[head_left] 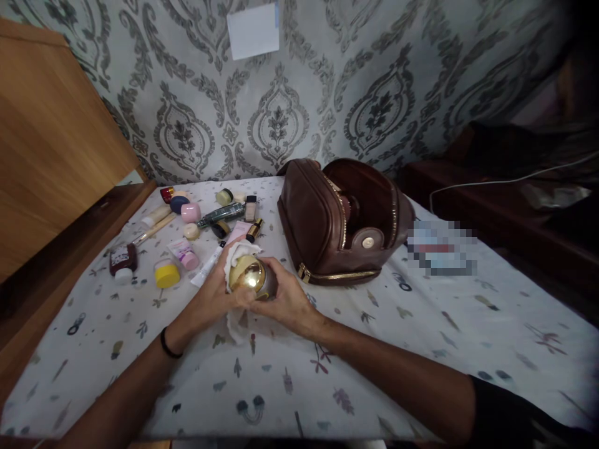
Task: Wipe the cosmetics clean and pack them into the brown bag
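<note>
As fingers (279,270) clasp a gold-topped container (249,274), cosmetics (221,215) lie near an open bag (306,215).

Wearing a thin, round, black band (165,344) around the left wrist (176,335), a bit like a hair tie. Wearing a black cloth sleeve (496,411) high on the right arm (397,368), with dim, paler marks too blurry to make out. Bare from sleeve to right hand (292,299).

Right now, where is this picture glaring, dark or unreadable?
In the head view: bright glare on the shiny round gold lid; deep shadow inside the open brown leather-like bag; near-black top right corner; blocky pixelation hiding something right of the bag.
</note>
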Tool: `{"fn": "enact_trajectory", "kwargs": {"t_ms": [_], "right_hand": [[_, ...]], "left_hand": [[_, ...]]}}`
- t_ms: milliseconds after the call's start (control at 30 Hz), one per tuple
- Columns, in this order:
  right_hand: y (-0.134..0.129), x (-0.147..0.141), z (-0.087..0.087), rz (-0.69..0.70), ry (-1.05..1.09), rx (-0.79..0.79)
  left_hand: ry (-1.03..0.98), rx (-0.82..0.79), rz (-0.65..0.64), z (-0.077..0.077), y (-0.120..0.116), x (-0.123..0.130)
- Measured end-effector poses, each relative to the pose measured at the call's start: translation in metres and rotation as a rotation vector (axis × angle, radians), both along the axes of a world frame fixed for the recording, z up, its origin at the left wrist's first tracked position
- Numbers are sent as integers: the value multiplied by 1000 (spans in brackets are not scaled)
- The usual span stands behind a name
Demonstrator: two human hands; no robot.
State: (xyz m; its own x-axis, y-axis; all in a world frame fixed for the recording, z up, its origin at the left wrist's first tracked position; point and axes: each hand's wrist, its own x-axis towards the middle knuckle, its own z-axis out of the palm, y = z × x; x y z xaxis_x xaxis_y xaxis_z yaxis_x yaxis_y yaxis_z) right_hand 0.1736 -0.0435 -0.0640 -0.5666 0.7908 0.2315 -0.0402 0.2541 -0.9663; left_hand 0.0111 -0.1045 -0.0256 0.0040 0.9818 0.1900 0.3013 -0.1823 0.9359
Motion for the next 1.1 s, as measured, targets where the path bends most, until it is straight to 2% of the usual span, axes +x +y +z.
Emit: {"fn": "enact_trajectory", "kwargs": {"t_ms": [67, 267, 400, 467, 600, 667, 900, 1100], "right_hand": [[2, -1, -4, -12, 32, -22], [6, -4, -10, 12, 70, -76], [7, -3, -6, 111, 140, -120], [7, -2, -2, 200, 227, -221], [7, 1, 6, 320, 351, -552], [7, 1, 9, 327, 394, -647], [11, 0, 7, 286, 461, -829], [19, 2, 8, 272, 605, -1037]], "left_hand": [[71, -13, -15, -2, 1, 0], [295, 16, 109, 0, 4, 5], [369, 38, 155, 5, 3, 6], [375, 40, 184, 7, 2, 6], [425, 33, 231, 8, 2, 3], [494, 58, 232, 5, 2, 2], [694, 234, 226, -12, 1, 5], [851, 366, 129, -11, -1, 6]]}}
